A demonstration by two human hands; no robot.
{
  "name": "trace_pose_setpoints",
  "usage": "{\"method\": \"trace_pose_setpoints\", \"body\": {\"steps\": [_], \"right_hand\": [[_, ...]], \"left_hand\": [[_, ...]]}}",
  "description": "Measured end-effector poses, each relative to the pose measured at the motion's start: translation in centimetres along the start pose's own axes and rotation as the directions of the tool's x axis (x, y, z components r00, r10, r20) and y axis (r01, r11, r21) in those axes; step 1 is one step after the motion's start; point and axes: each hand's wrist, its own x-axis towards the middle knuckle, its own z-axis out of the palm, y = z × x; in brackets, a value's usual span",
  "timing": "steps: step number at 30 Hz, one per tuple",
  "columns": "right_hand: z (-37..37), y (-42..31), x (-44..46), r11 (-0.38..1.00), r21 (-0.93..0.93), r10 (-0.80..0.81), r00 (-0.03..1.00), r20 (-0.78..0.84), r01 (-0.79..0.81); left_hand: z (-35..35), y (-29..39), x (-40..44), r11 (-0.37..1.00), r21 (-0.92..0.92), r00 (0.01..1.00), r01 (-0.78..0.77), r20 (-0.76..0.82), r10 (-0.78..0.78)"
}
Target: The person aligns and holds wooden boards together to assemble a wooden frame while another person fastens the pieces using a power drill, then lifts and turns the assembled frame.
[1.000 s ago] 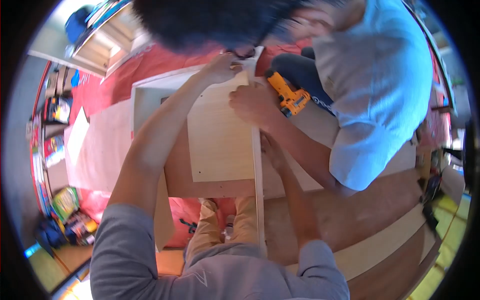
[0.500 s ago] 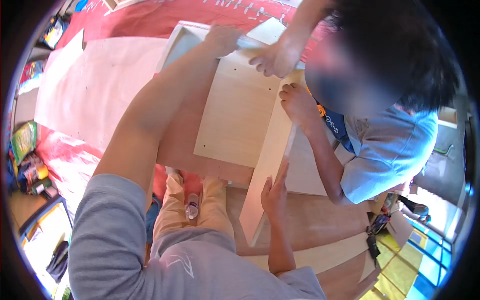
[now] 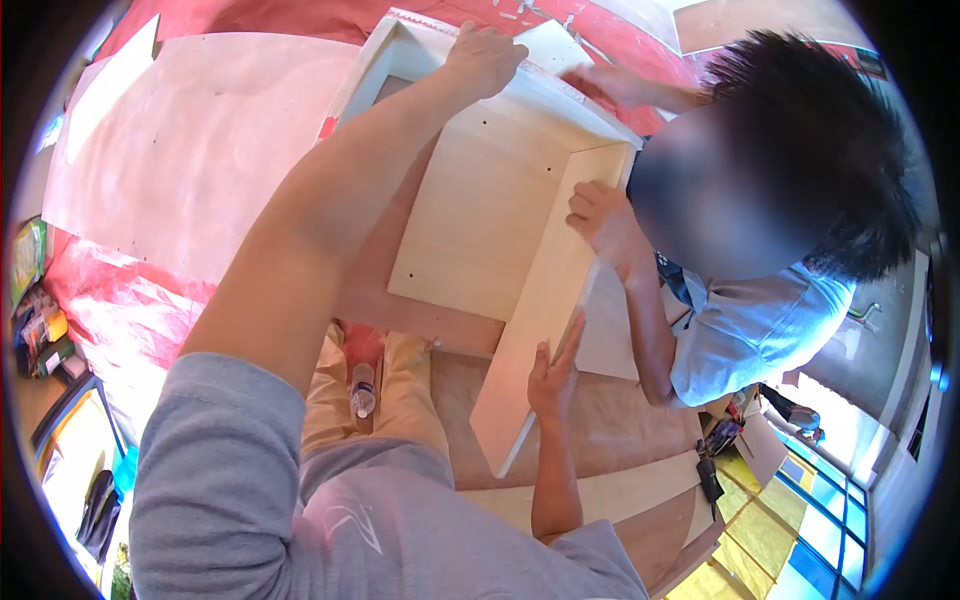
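A pale wooden box frame lies in front of me, with red-brown edging on its bottom panel. My left hand is at its far wall, fingers curled over the top edge. A long side board slants down towards me on the right. My right hand rests against the outer face of this board near its close end, thumb and fingers spread. A co-worker's hand holds the same board further up. The co-worker's other hand is just beyond the far corner, blurred.
A large flat panel lies on the red floor cover at the left. More flat boards lie at the right. A clear bottle is between my legs. The co-worker's head leans close to the frame's right side.
The view has shifted and turned. The side board now slants with its near end to the left. The co-worker's head has moved right, and one of their hands has moved beyond the far wall.
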Motion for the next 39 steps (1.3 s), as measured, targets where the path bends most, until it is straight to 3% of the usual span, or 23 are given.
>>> {"method": "trace_pose_setpoints", "body": {"steps": [4, 9, 15, 36, 39], "right_hand": [[0.3, 0.8, 0.6, 0.996, -0.039, -0.089, 0.994, -0.065, 0.086], [0.3, 0.8, 0.6, 0.999, 0.02, -0.043, 0.998, -0.05, 0.044], [-0.1, 0.0, 0.3, 0.999, 0.046, 0.017, 1.0, -0.014, -0.016], [-0.2, 1.4, 1.4, 0.991, 0.09, -0.096, 0.995, -0.02, 0.098], [-0.3, 1.2, 1.3, 0.991, 0.107, -0.083, 0.996, -0.023, 0.085]], "left_hand": [[-0.4, 0.3, 0.0, 0.999, -0.006, 0.998, 0.032, 0.053, -0.032], [-0.5, 0.2, 0.0, 0.997, -0.082, 0.999, 0.006, 0.039, -0.003], [-1.7, 0.1, 0.1, 0.997, -0.077, 0.989, 0.021, 0.15, -0.009], [-1.7, 0.2, 0.9, 0.999, 0.006, 0.955, 0.043, 0.293, -0.043], [-1.6, 0.1, 0.4, 0.987, -0.157, 0.998, 0.025, 0.065, -0.015]]}}
